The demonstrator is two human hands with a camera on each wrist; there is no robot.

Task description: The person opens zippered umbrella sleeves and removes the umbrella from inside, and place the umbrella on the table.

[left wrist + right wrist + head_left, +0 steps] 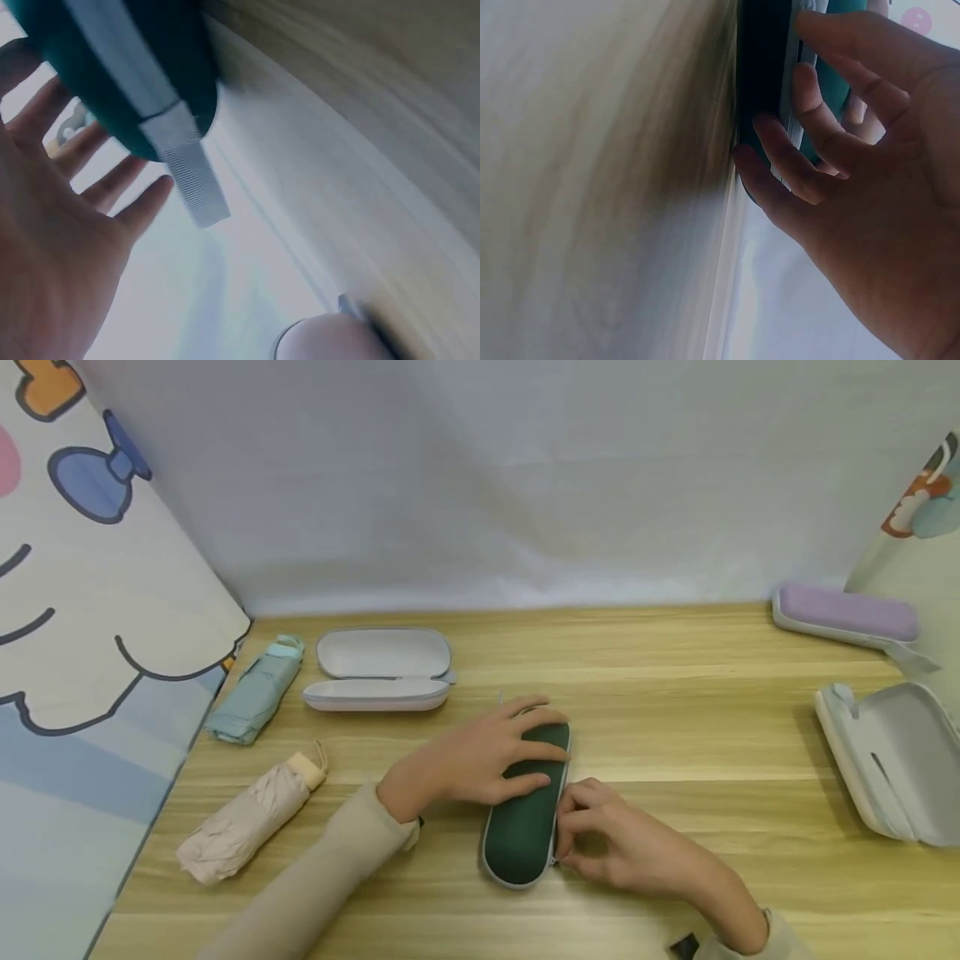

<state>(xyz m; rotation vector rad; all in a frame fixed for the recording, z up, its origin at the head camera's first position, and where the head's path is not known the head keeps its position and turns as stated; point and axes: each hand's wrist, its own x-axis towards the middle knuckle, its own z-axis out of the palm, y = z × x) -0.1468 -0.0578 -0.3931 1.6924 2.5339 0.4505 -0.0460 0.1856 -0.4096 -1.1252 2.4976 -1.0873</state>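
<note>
A dark green zip case with a pale grey zip edge lies lengthwise on the table. My left hand rests across its far half, fingers spread over the top. In the left wrist view, a grey ribbed tab sticks out from the case's end. My right hand is at the right side near the close end, where thumb and forefinger pinch the small zipper pull. From the right wrist, the other fingers lie along the case's side; the fingertips partly hide the pull.
To the left lie a folded teal umbrella and a folded beige umbrella. An open pale pink case stands behind them, toward the middle. On the right are a closed lilac case and an open white case.
</note>
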